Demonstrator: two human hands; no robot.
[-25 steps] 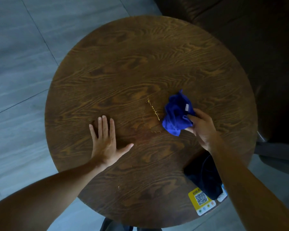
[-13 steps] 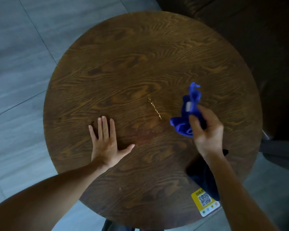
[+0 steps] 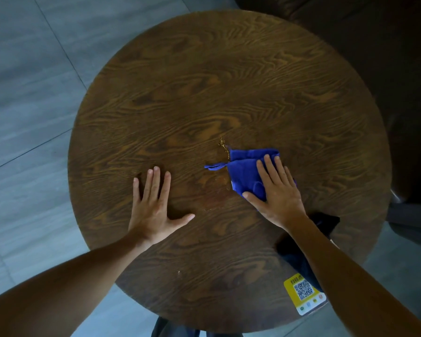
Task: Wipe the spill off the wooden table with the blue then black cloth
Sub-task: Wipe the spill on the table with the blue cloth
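- One round wooden desk (image 3: pixel 204 81) is seen from above, dark brown with wavy grain, standing on a grey tiled floor (image 3: pixel 22 93).
- Two cloths are counted: one blue cloth (image 3: pixel 246 171) and one black cloth (image 3: pixel 292 254).
- Two bare hands are laid on the desk, one to each side of the spill.
- The blue cloth is spread flat right of the desk's centre, folded with a crease across it; a thin loop sticks out from its left edge.
- The right hand (image 3: pixel 277 193) is pressed flat on the blue cloth, fingers extended and slightly spread, thumb out to the left.
- The left hand (image 3: pixel 153 205) is laid flat on bare wood, fingers together, thumb splayed to the right, gripping nothing.
- One spill (image 3: pixel 223 144) is seen as a thin yellowish trail, touching the blue cloth's upper left corner.
- The black cloth is bunched near the desk's near right edge, partly hidden under the right forearm.
- One yellow QR sticker (image 3: pixel 304 295) is stuck just beside the black cloth, at the rim.
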